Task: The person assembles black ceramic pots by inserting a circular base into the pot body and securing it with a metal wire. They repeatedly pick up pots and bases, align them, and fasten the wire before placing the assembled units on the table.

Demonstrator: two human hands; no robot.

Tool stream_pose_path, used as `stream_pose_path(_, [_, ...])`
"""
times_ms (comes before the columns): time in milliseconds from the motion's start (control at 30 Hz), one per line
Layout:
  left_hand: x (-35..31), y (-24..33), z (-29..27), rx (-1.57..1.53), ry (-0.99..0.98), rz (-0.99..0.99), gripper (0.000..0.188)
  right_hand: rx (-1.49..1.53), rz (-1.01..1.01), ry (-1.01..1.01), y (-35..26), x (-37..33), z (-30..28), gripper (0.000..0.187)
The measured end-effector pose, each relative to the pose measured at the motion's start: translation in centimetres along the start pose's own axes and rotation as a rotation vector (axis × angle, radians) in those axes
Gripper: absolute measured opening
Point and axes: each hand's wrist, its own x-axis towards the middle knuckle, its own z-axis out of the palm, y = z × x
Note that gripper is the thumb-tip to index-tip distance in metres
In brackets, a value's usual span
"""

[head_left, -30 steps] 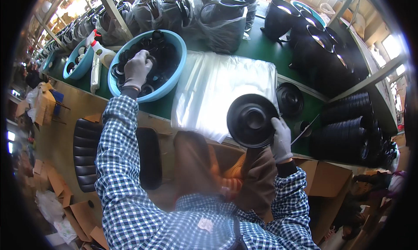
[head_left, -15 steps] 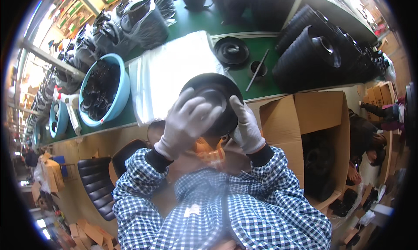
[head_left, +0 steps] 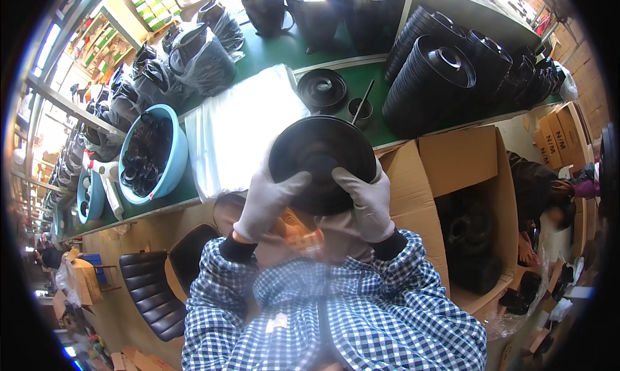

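Observation:
In front of my chest, both white-gloved hands hold a black round lid (head_left: 323, 142) with a raised ring. My left hand (head_left: 266, 196) grips its left rim, with the thumb across the near face. On the opposite edge my right hand (head_left: 369, 203) does the same, its thumb pointing inward. The fingers behind the lid are mostly hidden. Just beyond it on the green table lie another black lid (head_left: 321, 92) and a small dark cup (head_left: 360, 113) with a thin stick in it. White plastic sheets (head_left: 242, 116) are piled to the left of these.
Nested black lids (head_left: 429, 80) lean in stacks at the right, and black pitchers (head_left: 314, 12) stand at the back. A blue tub (head_left: 175, 167) of black parts is at left. An open carton (head_left: 410, 196) with black items sits by my right arm. Another person (head_left: 539, 190) is far right.
My left hand has gone from in front of the lid's face to its left rim. The lid now shows more of its face. My view has shifted slightly.

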Motion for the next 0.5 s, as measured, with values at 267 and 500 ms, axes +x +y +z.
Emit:
stream_pose_path(267, [-0.1,-0.2,-0.7,0.092,-0.064,-0.026,0.063,-0.277,-0.077,0.005,0.4,0.3,-0.9,0.053])
stream_pose_path(500, [2.3,-1.5,-0.7,-0.031,0.007,-0.051,0.06,-0.241,0.029,0.077,2.0,3.5,-0.4,0.05])
